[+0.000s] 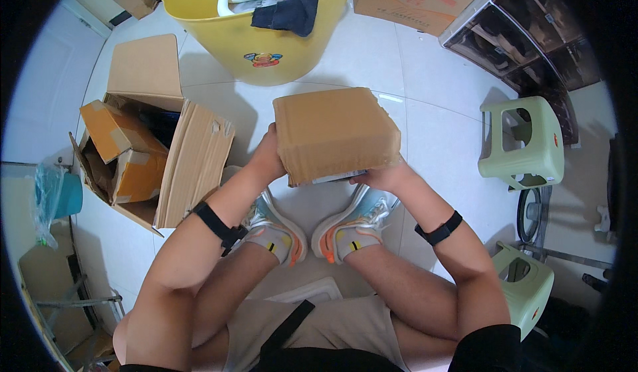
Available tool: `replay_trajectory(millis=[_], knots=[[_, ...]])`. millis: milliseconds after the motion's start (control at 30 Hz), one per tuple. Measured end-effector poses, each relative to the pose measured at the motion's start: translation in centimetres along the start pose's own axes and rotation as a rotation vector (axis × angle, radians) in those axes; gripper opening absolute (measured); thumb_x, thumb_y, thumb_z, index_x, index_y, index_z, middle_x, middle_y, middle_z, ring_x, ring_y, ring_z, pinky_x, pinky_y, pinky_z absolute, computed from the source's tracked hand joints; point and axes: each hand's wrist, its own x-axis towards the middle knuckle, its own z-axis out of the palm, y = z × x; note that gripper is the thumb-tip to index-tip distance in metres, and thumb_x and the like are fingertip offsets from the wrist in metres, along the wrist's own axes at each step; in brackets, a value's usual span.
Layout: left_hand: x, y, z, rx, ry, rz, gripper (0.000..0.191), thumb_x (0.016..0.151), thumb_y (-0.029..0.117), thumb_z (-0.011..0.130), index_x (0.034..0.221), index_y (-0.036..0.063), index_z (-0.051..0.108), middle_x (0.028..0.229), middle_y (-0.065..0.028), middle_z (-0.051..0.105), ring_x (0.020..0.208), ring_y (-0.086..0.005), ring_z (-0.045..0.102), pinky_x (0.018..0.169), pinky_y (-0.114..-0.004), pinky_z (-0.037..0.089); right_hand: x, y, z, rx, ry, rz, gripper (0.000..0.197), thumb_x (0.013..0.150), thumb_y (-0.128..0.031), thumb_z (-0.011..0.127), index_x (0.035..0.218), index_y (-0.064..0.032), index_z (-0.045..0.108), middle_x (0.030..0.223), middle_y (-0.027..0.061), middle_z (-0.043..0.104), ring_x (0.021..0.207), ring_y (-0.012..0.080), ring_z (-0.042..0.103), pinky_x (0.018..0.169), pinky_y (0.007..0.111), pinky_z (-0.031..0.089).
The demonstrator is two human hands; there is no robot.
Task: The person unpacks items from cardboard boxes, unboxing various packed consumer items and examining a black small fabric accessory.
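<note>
A closed brown cardboard box (336, 132) is held up over the tiled floor, above and in front of my shoes. My left hand (269, 155) grips its left side, the fingers partly hidden behind it. At the lower right corner my right hand (381, 175) holds the same box, with some fingers underneath. A strip of a printed label shows under its near edge. To the left stands a larger open cardboard box (194, 162) with raised flaps, holding orange-brown cartons (137, 172) and something dark.
A yellow plastic tub (209, 38) with a white appliance and dark cloth stands ahead. A printed carton (413, 3) and a shoe rack (518, 33) are at the upper right. Green plastic stools (553, 147) stand on the right. A teal bin (70, 196) is at the far left.
</note>
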Motion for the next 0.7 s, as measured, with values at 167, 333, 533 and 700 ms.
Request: replay_trajectory(millis=[167, 333, 533, 700], knots=[[-0.3, -1.2, 1.1, 0.274, -0.188, 0.133, 0.086, 0.064, 0.059, 0.081, 0.138, 0.0254, 0.053, 0.147, -0.0096, 0.046, 0.133, -0.0389, 0.037, 0.114, -0.047, 0.025, 0.6, -0.4, -2.1, 0.133, -0.036, 0.086, 0.063, 0.069, -0.035, 0.088, 0.123, -0.0103, 0.066, 0.123, 0.0094, 0.065, 0.119, 0.0285, 0.057, 0.104, 0.037, 0.043], [0.2, -2.5, 1.4, 0.339, -0.254, 0.147, 0.093, 0.059, 0.067, 0.083, 0.137, 0.0264, 0.055, 0.140, -0.0089, 0.054, 0.132, -0.0321, 0.042, 0.114, -0.045, 0.024, 1.3, -0.4, -2.6, 0.180, -0.044, 0.082, 0.055, 0.070, -0.032, 0.088, 0.116, -0.0081, 0.069, 0.113, 0.0116, 0.069, 0.108, 0.0280, 0.063, 0.096, 0.037, 0.049], [1.9, 3.4, -3.5, -0.438, -0.363, -0.206, 0.068, 0.079, 0.041, 0.080, 0.136, 0.0119, 0.055, 0.131, -0.0118, 0.060, 0.124, -0.0273, 0.054, 0.103, -0.041, 0.044, 0.6, 1.4, -4.4, 0.491, 0.000, 0.071, 0.037, 0.081, -0.018, 0.080, 0.112, -0.0051, 0.068, 0.106, 0.0124, 0.071, 0.097, 0.0252, 0.067, 0.086, 0.037, 0.054], [1.7, 2.4, -2.9, -0.906, 0.014, -0.542, 0.062, 0.089, 0.025, 0.071, 0.141, 0.0048, 0.045, 0.136, -0.0176, 0.055, 0.126, -0.0239, 0.053, 0.102, -0.036, 0.046, 2.5, 1.0, -4.9, 0.452, 0.016, 0.249, 0.034, 0.087, -0.018, 0.076, 0.117, -0.0053, 0.066, 0.108, 0.0106, 0.070, 0.098, 0.0210, 0.066, 0.086, 0.034, 0.054]])
